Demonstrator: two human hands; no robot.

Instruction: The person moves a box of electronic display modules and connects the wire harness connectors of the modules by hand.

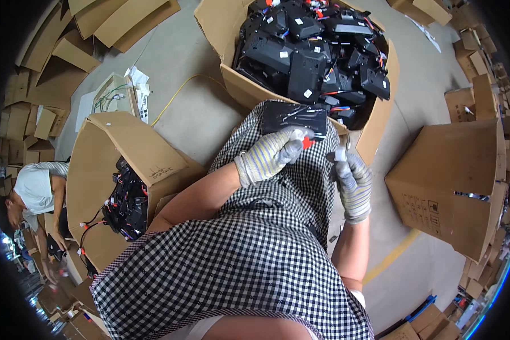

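Note:
On my lap, over the checked apron (232, 272), lies a black rectangular pack (277, 116) with a shiny surface. My left hand (269, 156), in a striped grey work glove, is closed at the pack's near edge, its fingers pinching a small red and white connector (307, 143). Off to the right, my gloved right hand (354, 187) is raised beside my knee. Between its thumb and fingers it pinches a small whitish translucent plastic piece (340, 153), whose exact kind I cannot make out. The two hands are apart.
Ahead stands an open carton (241, 85) heaped with black plastic units (306, 73) and coloured wires. To the left, another carton (105, 133) holds black wired parts (127, 204). A large carton (436, 187) stands right. A yellow cord (178, 90) crosses the floor. At far left a person (37, 190) bends over.

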